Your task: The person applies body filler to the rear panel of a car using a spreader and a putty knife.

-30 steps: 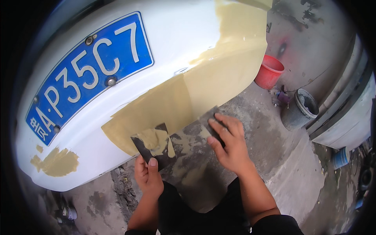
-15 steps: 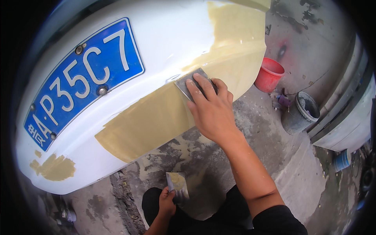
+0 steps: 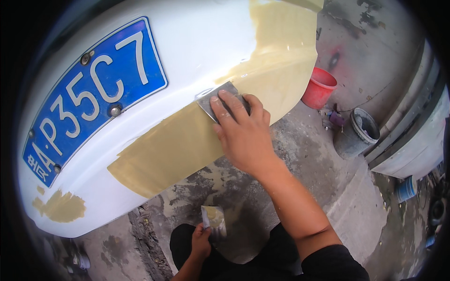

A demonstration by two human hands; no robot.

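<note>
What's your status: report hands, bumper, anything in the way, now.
Right hand holding scraper against bumper. Left hand low, gripping second scraper. Bumper white, partly coated with tan filler. Red bucket, grey bucket off right, apart from hands.

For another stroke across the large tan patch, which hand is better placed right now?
Probably the right hand: its fingers hold a grey spreader at the large tan patch. The left hand is lower, apart from the white bumper, holding a smeared plate.
</note>
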